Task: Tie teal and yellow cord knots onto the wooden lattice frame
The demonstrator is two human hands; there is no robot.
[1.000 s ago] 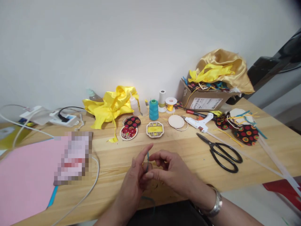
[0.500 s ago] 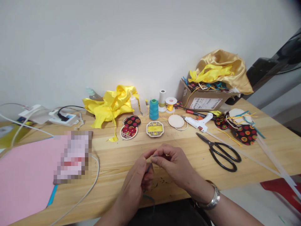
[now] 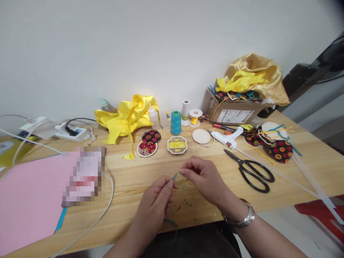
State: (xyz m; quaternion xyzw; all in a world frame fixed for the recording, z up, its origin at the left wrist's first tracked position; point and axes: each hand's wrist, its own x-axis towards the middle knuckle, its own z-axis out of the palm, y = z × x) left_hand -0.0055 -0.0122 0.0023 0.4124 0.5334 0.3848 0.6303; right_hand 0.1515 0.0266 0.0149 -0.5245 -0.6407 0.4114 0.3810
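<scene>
My left hand (image 3: 157, 200) is closed in a pinch on a thin teal cord (image 3: 174, 176), whose tip sticks up from my fingertips; more of the cord loops below the table edge (image 3: 172, 224). Just to the right, my right hand (image 3: 202, 175) has its fingers curled together, and I cannot make out anything in them. A metal watch sits on that wrist. Both hands hover over the front middle of the wooden table (image 3: 129, 182).
Black scissors (image 3: 252, 170) and a white glue gun (image 3: 227, 138) lie to the right. Round patterned pieces (image 3: 147, 147), a yellow lattice disc (image 3: 177, 145), thread spools (image 3: 175, 123), yellow fabric (image 3: 126, 118) and a cardboard box (image 3: 236, 113) line the back. Pink paper (image 3: 29, 200) and a white cable (image 3: 104, 211) lie left.
My two hands have drawn slightly apart; my right hand moved up and right off the cord tip, and my left index finger has curled into a pinch.
</scene>
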